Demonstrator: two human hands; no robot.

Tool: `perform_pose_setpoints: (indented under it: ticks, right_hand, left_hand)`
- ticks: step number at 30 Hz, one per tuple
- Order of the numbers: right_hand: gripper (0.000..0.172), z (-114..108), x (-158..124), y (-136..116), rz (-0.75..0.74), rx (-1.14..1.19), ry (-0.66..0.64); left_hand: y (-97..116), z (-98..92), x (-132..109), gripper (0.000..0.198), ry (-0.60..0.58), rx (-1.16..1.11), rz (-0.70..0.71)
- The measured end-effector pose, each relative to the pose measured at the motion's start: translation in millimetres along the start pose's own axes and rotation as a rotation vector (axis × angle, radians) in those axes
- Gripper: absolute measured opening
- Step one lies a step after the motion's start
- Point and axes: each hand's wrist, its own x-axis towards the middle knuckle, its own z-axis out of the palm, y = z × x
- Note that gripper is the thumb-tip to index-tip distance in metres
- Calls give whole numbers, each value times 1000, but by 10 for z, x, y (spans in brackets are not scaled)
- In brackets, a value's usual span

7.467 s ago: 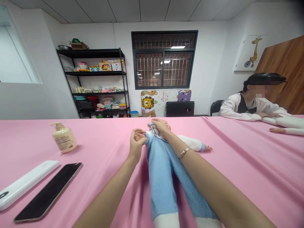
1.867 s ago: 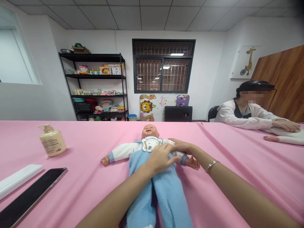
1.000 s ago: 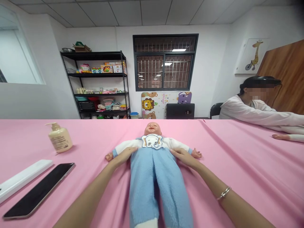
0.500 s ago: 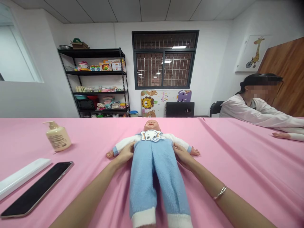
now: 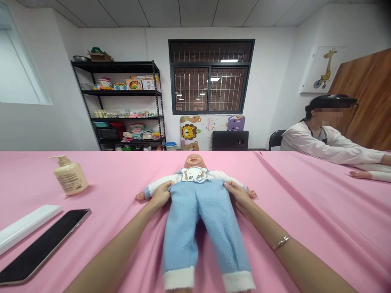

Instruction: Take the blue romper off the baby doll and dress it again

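Now pinching fluffy, pale-blue, white-cuffed pants (image 5: 198, 203) with left hand (image 5: 161, 195) at ten o'clock and right hand (image 5: 240, 195) at two; worn by a face-up doll (image 5: 195, 162) headed toward twelve on the tabletop (image 5: 305, 211). Spread wider at waist and legs than before.

A doll (image 5: 195, 174) lies face-up on the pink-covered bench (image 5: 122, 175). The left grip (image 5: 161, 195) and right grip (image 5: 240, 196) pinch its blue trousers (image 5: 180, 215) at either side. A pump bottle (image 5: 71, 177) stands left of the doll.
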Motion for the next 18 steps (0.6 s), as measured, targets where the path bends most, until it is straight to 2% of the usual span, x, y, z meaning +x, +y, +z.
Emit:
perform_pose_setpoints:
  ticks: [2, 4, 7, 9, 11, 13, 18]
  right_hand:
    - [41, -56, 32, 39, -11, -30, 43]
    - [41, -70, 37, 30, -9, 10, 52]
    - [41, -73, 32, -2, -31, -3, 43]
    - [38, -90, 37, 21, -93, -209, 59]
    - [32, -115, 53, 85, -179, -477, 70]
    - [26, -136, 69, 158, -243, -642, 83]
    - [23, -152, 77, 235, -255, -636, 175]
  left_hand:
    - [-44, -24, -13, 15, -60, -76, 18]
    - [-68, -35, -25, 14, -72, -162, 11]
    - [-88, -37, -24, 17, -4, -244, -15]
    - [-108, -28, -14, 22, 59, -271, -22]
    - [-137, -8, -7, 21, 132, -254, -9]
    - [-167, 23, -11, 18, 193, -193, 29]
    - [-189, 68, -45, 16, 238, -5, 112]
